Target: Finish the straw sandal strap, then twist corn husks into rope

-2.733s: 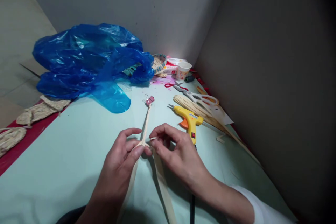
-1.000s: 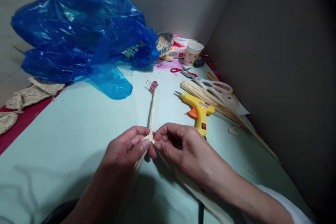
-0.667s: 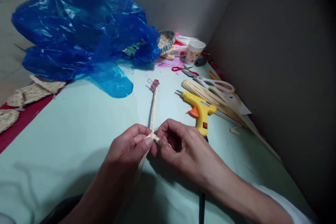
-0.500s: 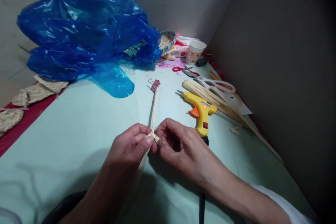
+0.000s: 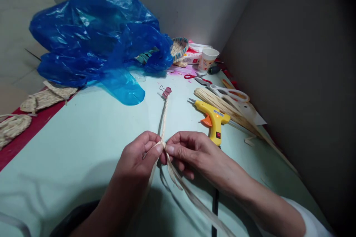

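Note:
A thin pale braid [image 5: 164,118] runs from a pink binder clip [image 5: 167,92] on the table down to my fingers. My left hand [image 5: 143,153] pinches the braid's lower end between thumb and index finger. Close beside it, touching the same spot, my right hand [image 5: 191,152] is closed on the strands with thumb and forefinger. Loose pale strands [image 5: 189,194] trail from under my right hand toward the bottom right. Another strand hangs below my left hand.
A yellow glue gun [image 5: 213,118] lies right of the braid, near a bundle of straw [image 5: 214,100] and white scissors [image 5: 230,93]. Behind are a paper cup [image 5: 208,59], a small basket [image 5: 179,49] and a large blue plastic bag [image 5: 94,37]. Woven pieces [image 5: 47,98] lie left.
My right hand's fingers have closed in against the braid's end, beside my left thumb. Loose strands now spread out to the lower right. The view has shifted slightly.

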A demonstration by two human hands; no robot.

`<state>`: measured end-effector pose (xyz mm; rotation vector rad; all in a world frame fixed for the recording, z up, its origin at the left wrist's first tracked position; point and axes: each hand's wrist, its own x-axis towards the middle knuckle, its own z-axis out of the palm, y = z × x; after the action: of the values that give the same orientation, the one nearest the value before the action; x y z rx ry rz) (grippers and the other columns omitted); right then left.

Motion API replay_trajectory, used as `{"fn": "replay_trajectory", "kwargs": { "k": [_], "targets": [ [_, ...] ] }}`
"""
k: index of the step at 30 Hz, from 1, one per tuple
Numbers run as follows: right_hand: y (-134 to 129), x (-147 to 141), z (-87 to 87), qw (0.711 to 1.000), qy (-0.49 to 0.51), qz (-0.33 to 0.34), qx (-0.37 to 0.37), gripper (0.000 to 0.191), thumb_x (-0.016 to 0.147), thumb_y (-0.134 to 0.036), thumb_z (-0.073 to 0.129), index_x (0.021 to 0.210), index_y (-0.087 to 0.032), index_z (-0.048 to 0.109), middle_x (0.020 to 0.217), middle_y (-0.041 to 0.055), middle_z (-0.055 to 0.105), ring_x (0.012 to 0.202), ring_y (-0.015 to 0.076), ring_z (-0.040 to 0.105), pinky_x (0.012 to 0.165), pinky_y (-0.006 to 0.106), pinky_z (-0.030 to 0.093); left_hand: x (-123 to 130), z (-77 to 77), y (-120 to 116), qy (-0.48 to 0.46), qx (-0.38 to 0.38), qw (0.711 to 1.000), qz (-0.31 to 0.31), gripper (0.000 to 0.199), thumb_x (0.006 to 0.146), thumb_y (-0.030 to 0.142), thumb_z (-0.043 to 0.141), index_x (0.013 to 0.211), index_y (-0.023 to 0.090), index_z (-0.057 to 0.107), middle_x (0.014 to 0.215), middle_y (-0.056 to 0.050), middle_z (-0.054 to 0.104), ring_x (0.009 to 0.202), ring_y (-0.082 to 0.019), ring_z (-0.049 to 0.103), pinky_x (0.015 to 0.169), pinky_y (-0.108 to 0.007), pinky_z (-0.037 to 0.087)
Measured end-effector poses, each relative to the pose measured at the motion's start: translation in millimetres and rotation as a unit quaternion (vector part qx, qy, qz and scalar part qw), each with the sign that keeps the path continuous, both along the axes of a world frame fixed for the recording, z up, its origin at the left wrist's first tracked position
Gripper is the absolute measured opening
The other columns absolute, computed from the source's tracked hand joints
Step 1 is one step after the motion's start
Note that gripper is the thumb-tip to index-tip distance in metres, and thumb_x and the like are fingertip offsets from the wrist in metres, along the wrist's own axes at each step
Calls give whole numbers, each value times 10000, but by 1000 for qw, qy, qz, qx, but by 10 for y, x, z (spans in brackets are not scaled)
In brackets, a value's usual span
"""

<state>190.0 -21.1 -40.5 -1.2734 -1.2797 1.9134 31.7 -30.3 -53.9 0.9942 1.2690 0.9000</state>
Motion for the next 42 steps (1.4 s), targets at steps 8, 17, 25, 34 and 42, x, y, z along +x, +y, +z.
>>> {"fn": "replay_trajectory", "kwargs": {
  "k": [8, 17, 25, 34, 42],
  "targets": [
    [-4, -26, -9, 993, -94, 1, 73, 220, 874, -361, 584, 801, -155, 596, 663, -31, 507, 559, 77, 366, 493, 219, 260, 50, 84, -25, 94, 19, 995, 4, 130, 788, 325, 604, 757, 204, 567, 584, 46, 616, 595, -128, 549, 582, -218, 385],
    [-88, -6, 47, 960, -213, 16, 182, 174, 924, -309, 501, 798, -191, 523, 662, -41, 491, 619, 104, 416, 542, 232, 297, 46, 134, -40, 303, 73, 950, 17, 120, 801, 323, 599, 711, 249, 629, 722, 47, 643, 634, -141, 559, 642, -235, 395],
    [-54, -43, 41, 964, -191, 9, 183, 166, 926, -302, 506, 799, -196, 512, 663, -55, 490, 622, 95, 416, 553, 227, 305, 52, 125, -68, 351, 160, 922, 18, 120, 800, 256, 588, 681, 240, 598, 709, 44, 580, 634, -119, 544, 615, -196, 414],
    [-97, -58, 51, 972, -171, -17, 160, 168, 908, -302, 532, 790, -184, 545, 633, -52, 488, 580, 82, 408, 501, 208, 303, 43, 158, -67, 347, 105, 932, 28, 128, 738, 294, 653, 628, 244, 611, 595, 48, 612, 528, -132, 493, 511, -241, 333],
    [-97, -65, 54, 981, -143, -25, 131, 188, 905, -329, 539, 791, -179, 549, 644, -40, 495, 587, 85, 405, 504, 203, 308, 53, 195, -64, 353, 107, 929, 27, 102, 737, 295, 646, 642, 260, 650, 625, 35, 671, 583, -165, 568, 498, -248, 345]
  ]
}}
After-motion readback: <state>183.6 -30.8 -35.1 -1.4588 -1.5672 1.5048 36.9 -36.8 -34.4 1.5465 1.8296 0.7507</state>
